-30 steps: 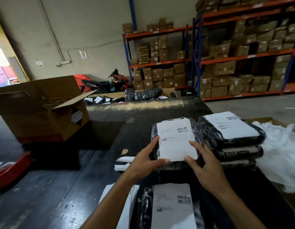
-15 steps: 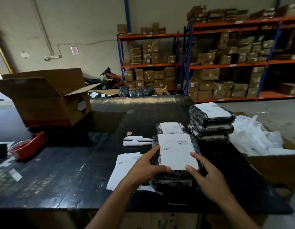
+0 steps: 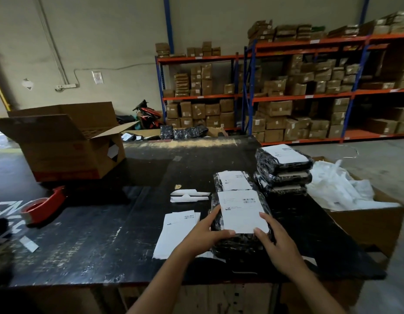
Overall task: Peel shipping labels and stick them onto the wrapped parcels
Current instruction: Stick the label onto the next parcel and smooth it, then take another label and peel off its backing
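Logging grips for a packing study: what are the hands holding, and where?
Both hands, left and right, grip the labelled black parcel by its near side edges.

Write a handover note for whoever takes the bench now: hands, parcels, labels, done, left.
Left hand and right hand: both grip the near black bubble-wrapped parcel, thumbs on its white shipping label.
Done: this parcel labelled; labelled parcel behind; stack of black parcels at right, top one labelled.
Left: pile of white label sheets on the black table, still to peel.
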Tool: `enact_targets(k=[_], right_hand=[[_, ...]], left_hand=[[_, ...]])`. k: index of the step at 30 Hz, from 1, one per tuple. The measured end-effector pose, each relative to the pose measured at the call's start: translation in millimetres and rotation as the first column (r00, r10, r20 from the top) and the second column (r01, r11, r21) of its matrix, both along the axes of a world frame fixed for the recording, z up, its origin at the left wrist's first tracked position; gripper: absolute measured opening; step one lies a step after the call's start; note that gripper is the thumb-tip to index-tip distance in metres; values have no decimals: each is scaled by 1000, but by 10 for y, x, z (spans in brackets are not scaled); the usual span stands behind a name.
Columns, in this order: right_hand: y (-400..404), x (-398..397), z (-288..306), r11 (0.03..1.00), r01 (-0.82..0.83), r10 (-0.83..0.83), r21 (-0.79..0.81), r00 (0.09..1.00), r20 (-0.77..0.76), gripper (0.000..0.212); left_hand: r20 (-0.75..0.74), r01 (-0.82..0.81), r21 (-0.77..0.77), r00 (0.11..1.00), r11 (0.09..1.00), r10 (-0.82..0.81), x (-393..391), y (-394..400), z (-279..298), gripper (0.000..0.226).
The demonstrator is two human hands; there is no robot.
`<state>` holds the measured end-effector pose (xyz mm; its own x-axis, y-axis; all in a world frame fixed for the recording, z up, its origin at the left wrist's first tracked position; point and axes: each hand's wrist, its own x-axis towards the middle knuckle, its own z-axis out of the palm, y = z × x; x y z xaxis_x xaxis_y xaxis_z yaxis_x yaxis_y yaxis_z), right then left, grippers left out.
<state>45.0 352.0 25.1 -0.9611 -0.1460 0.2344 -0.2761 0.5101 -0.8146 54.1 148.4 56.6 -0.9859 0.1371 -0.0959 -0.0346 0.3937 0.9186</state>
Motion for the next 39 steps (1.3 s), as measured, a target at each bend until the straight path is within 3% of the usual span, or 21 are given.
enact_targets(k=[9,12,14,21,25,29,33,39], right_hand=[[-11,-20,-29,999,31,-30,29,999,-24,44],[-1,-23,78,986,87,-89,145,996,11,46],[-52,-27,193,977,103,-97,187,994,-44,43],[-1012,110,584,987,-15,72,163,935,-349,22],[-1746,68,243,953,-147,179,264,978,-102,29],[-1967,-87,-123,951,-6,-54,308,981,188,52],[-2038,-155,-250,947,129,-203,295,951,235,55],[-2061,-262,-262,925,215,-282,313,941,188,30]], left_hand=[[0,-6,23,1000,1000,6,-46,-25,-86,77],[-26,1,-75,1000,997,-3,-21,-57,-96,76],[-64,-6,-167,998,986,-4,33,-140,-69,76],[-254,-349,-406,931,844,263,81,-1019,-177,58],[-263,-356,-403,927,843,266,86,-1354,-376,51],[-251,-314,-354,939,881,233,73,-1403,-646,43],[-313,-338,-410,924,847,218,7,-1423,-868,42],[-410,-337,-465,901,819,138,-45,-1475,-958,24]])
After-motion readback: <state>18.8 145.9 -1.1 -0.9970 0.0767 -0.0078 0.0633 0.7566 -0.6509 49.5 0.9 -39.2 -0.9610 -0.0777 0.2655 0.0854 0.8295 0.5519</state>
